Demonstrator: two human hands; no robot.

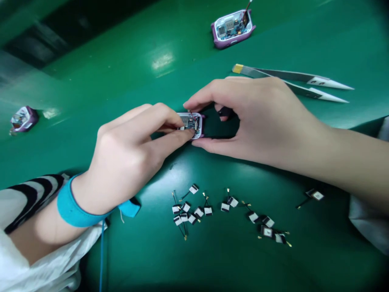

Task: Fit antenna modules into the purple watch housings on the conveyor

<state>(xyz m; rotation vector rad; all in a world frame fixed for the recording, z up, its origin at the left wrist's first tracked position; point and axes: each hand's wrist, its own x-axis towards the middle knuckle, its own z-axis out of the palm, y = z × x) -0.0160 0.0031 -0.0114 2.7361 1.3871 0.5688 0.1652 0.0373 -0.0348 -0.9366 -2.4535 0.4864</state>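
A small purple case with an exposed circuit board lies on the green surface at the centre. My left hand pinches its left side, with fingertips pressed on the board. My right hand grips the case from the right, thumb below and forefinger above. A blue wrist strap circles my left wrist.
Several small white-and-black parts with thin wire leads lie scattered near the front; one sits apart at the right. Tweezers rest behind my right hand. Another open purple case stands at the back, a third at far left.
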